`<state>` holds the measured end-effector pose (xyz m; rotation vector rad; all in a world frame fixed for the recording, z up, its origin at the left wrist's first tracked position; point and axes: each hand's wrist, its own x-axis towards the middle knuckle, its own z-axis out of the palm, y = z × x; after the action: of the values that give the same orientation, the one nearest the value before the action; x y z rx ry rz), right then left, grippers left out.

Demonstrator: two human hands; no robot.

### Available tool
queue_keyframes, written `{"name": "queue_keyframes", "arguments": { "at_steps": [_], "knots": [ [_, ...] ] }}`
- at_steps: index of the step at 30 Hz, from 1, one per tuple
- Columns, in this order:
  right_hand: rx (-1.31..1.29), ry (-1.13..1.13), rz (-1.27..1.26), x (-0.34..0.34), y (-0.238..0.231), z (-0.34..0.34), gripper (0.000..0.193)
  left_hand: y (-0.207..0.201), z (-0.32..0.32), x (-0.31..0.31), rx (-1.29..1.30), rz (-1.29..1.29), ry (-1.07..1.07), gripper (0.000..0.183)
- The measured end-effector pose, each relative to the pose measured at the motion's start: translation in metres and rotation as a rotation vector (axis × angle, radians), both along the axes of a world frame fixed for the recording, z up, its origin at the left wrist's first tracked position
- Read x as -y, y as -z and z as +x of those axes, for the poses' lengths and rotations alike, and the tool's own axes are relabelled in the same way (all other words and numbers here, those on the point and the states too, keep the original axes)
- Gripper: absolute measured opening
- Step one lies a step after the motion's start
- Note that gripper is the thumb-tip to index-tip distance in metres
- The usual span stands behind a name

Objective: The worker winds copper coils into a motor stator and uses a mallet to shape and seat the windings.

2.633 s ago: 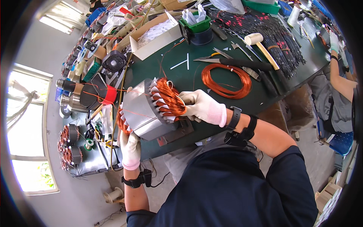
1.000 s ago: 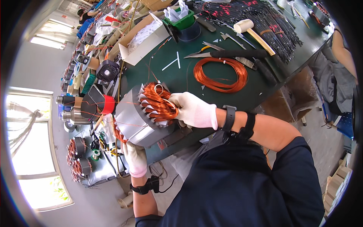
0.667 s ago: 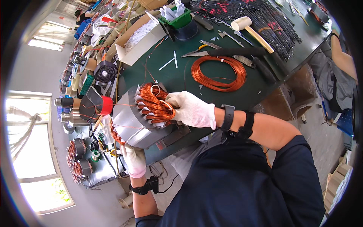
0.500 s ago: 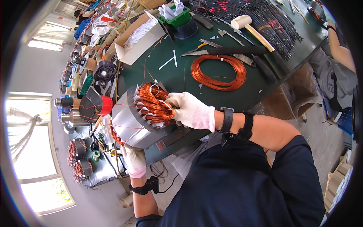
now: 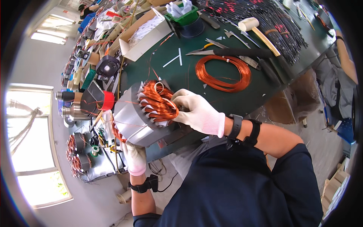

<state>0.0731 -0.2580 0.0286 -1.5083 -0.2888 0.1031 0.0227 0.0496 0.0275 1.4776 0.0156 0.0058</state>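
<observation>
A motor stator (image 5: 131, 116) with a grey metal body lies tilted on the bench edge in front of me. Orange copper windings (image 5: 158, 106) bulge from its right end between white insulating slips, with a pale loop of sleeving on top. My right hand (image 5: 198, 113), in a white glove, is closed at the right side of these windings, thumb and fingers around their edge. Against the stator's lower left end rests my gloved left hand (image 5: 135, 158); its fingers are mostly hidden by the stator and the copper there.
A coil of copper wire (image 5: 223, 73) lies beyond my right hand. Behind it are scissors (image 5: 204, 50), a mallet (image 5: 259, 34) and bundled black leads (image 5: 280, 38). A box of white strips (image 5: 145, 36), a small fan (image 5: 108, 66) and metal bottles (image 5: 73, 111) stand farther left.
My right hand has shifted slightly and turned, its thumb and forefinger now more spread at the windings. The whole view has moved a little; my left hand keeps its place at the stator.
</observation>
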Motion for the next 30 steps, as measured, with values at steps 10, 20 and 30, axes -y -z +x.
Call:
{"name": "queue_keyframes", "arguments": {
  "at_steps": [10, 20, 30],
  "knots": [
    [-0.161, -0.041, 0.007, -0.001, -0.012, -0.007, 0.021, 0.01, -0.002, -0.007, -0.03, -0.087, 0.01, 0.073],
    [-0.068, -0.023, 0.078, -0.011, -0.01, -0.009, 0.028, 0.003, 0.003, 0.005, -0.022, -0.095, 0.026, 0.073],
    [-0.204, -0.064, 0.235, -0.005, -0.003, -0.007, 0.029, 0.001, 0.002, 0.008, 0.014, 0.017, -0.051, 0.069]
  ]
}}
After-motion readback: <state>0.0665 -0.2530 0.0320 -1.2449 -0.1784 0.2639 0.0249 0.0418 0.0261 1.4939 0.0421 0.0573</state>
